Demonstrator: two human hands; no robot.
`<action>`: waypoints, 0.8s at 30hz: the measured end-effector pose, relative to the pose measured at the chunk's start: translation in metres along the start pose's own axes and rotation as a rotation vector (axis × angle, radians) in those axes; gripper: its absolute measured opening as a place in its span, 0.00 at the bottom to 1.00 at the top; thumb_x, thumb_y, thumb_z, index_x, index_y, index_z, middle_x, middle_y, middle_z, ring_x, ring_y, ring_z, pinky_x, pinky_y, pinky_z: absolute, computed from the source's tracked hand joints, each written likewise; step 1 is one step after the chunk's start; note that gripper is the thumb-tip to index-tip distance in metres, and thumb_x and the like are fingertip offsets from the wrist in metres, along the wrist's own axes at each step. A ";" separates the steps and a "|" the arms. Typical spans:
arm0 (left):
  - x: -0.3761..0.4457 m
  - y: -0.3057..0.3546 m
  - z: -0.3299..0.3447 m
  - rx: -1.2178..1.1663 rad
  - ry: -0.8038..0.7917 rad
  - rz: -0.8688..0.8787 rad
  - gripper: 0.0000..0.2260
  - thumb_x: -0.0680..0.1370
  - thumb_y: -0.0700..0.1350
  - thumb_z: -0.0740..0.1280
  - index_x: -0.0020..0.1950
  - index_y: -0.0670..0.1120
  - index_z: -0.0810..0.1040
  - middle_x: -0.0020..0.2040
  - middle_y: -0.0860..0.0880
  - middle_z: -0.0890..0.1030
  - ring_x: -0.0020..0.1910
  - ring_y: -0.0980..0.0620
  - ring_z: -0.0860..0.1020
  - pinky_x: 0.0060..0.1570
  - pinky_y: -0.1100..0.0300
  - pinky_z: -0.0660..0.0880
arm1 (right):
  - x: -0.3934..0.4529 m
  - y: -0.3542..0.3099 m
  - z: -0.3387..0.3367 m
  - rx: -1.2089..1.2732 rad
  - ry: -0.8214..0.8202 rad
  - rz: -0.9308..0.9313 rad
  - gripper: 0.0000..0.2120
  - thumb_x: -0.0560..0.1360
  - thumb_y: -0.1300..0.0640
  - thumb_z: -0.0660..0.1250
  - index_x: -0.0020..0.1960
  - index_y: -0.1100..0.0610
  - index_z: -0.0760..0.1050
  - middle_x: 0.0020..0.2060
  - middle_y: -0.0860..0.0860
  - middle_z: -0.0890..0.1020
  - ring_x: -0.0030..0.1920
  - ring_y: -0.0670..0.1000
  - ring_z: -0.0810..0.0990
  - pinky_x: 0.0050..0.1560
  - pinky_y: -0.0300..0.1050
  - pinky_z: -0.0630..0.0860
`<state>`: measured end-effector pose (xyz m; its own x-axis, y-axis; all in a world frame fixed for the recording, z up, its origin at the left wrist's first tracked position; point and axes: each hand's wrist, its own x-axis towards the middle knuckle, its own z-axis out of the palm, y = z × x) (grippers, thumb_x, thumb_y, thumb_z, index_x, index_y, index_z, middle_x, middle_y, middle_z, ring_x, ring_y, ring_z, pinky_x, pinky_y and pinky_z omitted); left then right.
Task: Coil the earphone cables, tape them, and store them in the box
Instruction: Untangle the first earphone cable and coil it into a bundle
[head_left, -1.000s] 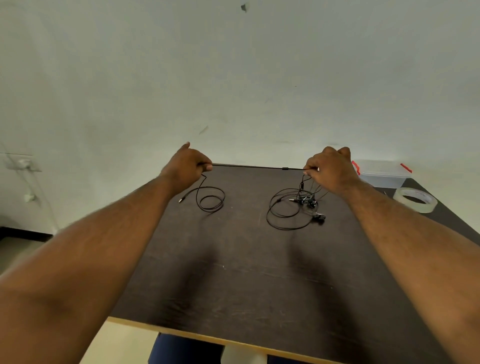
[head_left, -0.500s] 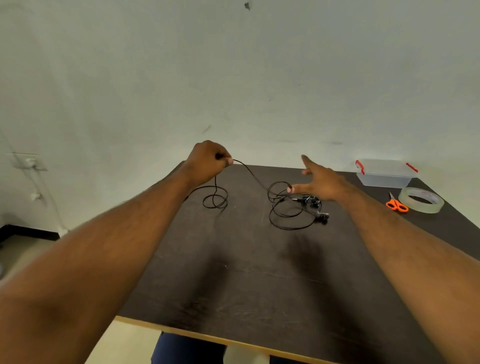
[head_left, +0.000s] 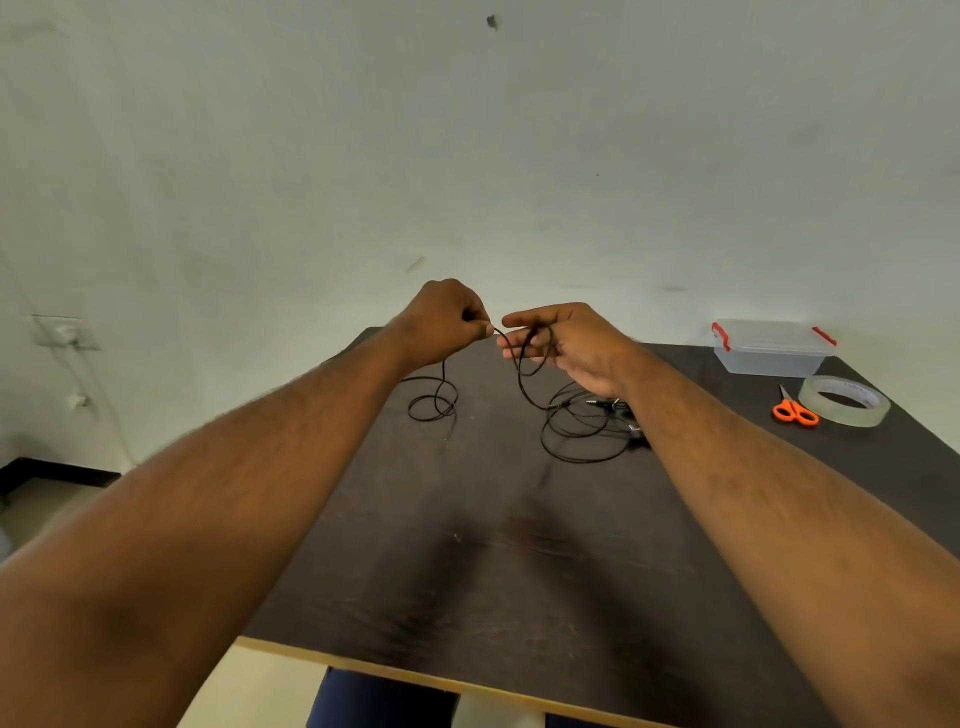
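Above dark table (head_left: 467, 571), thin black cable (head_left: 524, 364) looped

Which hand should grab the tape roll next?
Probably the right hand: the tape roll lies on its side of the table. The left hand pinches the earphone cable, farther away.
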<state>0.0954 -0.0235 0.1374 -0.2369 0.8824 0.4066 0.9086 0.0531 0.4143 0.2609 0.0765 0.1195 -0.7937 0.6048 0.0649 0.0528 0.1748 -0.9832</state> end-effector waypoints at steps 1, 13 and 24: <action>0.000 0.000 0.001 0.007 -0.004 0.004 0.07 0.77 0.44 0.69 0.49 0.42 0.84 0.48 0.48 0.84 0.45 0.56 0.80 0.41 0.70 0.71 | 0.000 -0.001 0.000 0.014 -0.012 0.016 0.21 0.75 0.73 0.53 0.57 0.60 0.79 0.50 0.58 0.85 0.53 0.54 0.84 0.62 0.47 0.73; 0.001 0.001 -0.004 0.024 -0.004 -0.011 0.07 0.77 0.44 0.68 0.47 0.43 0.84 0.46 0.48 0.84 0.44 0.54 0.80 0.43 0.63 0.75 | 0.014 -0.011 0.003 -0.346 0.274 -0.237 0.11 0.76 0.61 0.67 0.57 0.58 0.81 0.51 0.51 0.84 0.48 0.41 0.80 0.53 0.34 0.74; -0.003 0.004 -0.010 -0.002 -0.035 -0.001 0.08 0.77 0.45 0.70 0.50 0.42 0.85 0.49 0.47 0.85 0.48 0.54 0.80 0.46 0.63 0.75 | 0.020 0.002 0.000 -0.606 0.260 -0.326 0.05 0.74 0.59 0.70 0.42 0.58 0.83 0.33 0.49 0.83 0.34 0.43 0.78 0.40 0.36 0.75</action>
<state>0.0964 -0.0301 0.1457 -0.2254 0.8982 0.3773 0.9076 0.0528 0.4166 0.2448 0.0886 0.1187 -0.6608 0.6002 0.4507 0.2238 0.7307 -0.6449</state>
